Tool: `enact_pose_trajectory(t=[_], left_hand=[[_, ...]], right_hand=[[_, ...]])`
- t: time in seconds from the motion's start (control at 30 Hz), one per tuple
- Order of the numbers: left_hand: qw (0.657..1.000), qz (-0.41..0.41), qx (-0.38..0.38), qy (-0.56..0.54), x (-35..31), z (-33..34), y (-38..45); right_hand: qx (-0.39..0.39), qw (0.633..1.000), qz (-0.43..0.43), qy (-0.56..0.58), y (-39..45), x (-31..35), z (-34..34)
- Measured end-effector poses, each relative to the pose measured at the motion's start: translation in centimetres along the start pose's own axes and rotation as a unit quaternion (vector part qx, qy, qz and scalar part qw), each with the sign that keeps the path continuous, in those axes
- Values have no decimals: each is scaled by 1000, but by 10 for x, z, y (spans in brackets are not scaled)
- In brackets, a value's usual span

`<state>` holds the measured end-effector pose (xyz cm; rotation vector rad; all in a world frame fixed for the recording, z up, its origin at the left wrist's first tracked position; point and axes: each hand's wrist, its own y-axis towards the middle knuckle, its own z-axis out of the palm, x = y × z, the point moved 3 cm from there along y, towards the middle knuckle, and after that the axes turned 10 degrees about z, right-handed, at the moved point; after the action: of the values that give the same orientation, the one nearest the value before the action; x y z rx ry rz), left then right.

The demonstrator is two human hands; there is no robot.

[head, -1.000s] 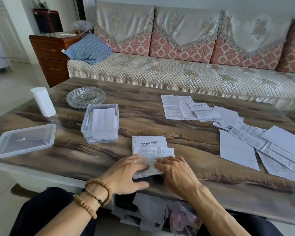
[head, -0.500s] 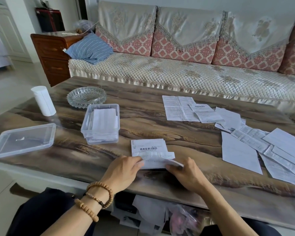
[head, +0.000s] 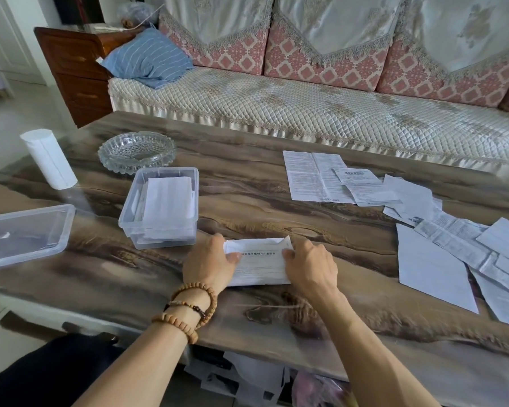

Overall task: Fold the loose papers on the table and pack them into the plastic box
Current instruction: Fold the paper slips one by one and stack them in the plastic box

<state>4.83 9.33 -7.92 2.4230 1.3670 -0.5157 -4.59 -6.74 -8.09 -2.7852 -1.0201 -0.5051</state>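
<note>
- Between the two hands, on the near part of the table (head: 276, 207), lies a folded paper (head: 259, 264), printed side up, one line of bold print across it.
- Left hand (head: 209, 264) covers the paper's left end, thumb on top and pressing it; the fingers curl at the far left corner, gripping that edge.
- Right hand (head: 310, 267) holds the right end the same way, thumb on the sheet, fingers bent round the far right corner, which lifts slightly.
- Both forearms reach in from the near edge, converging on the paper; the left wrist wears bead bracelets (head: 193, 306).
- Just beyond the left hand stands the clear box (head: 159, 207), open, with folded papers (head: 168, 198) stacked inside.
- Left of the box, apart from it, lies its lid (head: 24, 235), flat on the table.
- Behind the box sit a glass ashtray (head: 136, 151) and, further left, a white roll (head: 49, 163) upright.
- Well to the right, loose papers (head: 441, 239) lie spread and overlapping, unfolded, reaching the right edge of the view.
- Beyond the table runs a sofa (head: 306, 107), with a blue striped pillow (head: 147, 58) at its left end.
</note>
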Motion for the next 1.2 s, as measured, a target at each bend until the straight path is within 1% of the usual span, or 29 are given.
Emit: enact_pose_trajectory(t=[0.1, 0.2, 0.3, 0.53, 0.67, 0.8, 0.87, 0.9, 0.97, 1.03, 1.07, 1.13, 1.17, 1.2], left_hand=[[998, 30, -40, 39, -4, 0, 0], [994, 53, -65, 68, -6, 3, 1], [991, 62, -66, 98, -4, 4, 4], [989, 62, -62, 116, -5, 5, 2], [985, 65, -54, 151, -5, 4, 1], [983, 70, -61, 157, -7, 3, -3], [981, 87, -72, 156, -6, 2, -3], [978, 114, -71, 160, -5, 4, -2], [966, 204, -59, 150, -7, 11, 1], [949, 293, 1, 114, -7, 18, 0], [943, 313, 34, 103, -4, 18, -2], [940, 317, 76, 97, 5, 17, -6], [940, 309, 98, 108, 10, 16, -8], [939, 299, 120, 118, 14, 15, -8]], right_hand=[[-12, 999, -22, -26, 2, 2, 2], [-14, 999, -28, -43, 5, 6, 3], [-9, 999, -21, -46, 8, 7, 1], [-18, 999, 3, -43, 13, 7, 4], [-22, 998, 6, -50, 12, 10, 3], [-19, 998, 9, -51, 9, 12, 1], [-27, 998, 12, -52, 8, 13, 0], [-32, 998, 13, -56, 8, 13, 0], [-37, 997, 13, -67, 7, 12, 1], [-39, 996, 15, -73, 6, 13, 3], [-36, 997, 21, -69, 7, 13, 4], [-30, 997, 32, -60, 8, 10, 3], [-39, 996, 23, -71, 7, 8, 3], [-61, 993, -11, -101, 6, 7, 4]])
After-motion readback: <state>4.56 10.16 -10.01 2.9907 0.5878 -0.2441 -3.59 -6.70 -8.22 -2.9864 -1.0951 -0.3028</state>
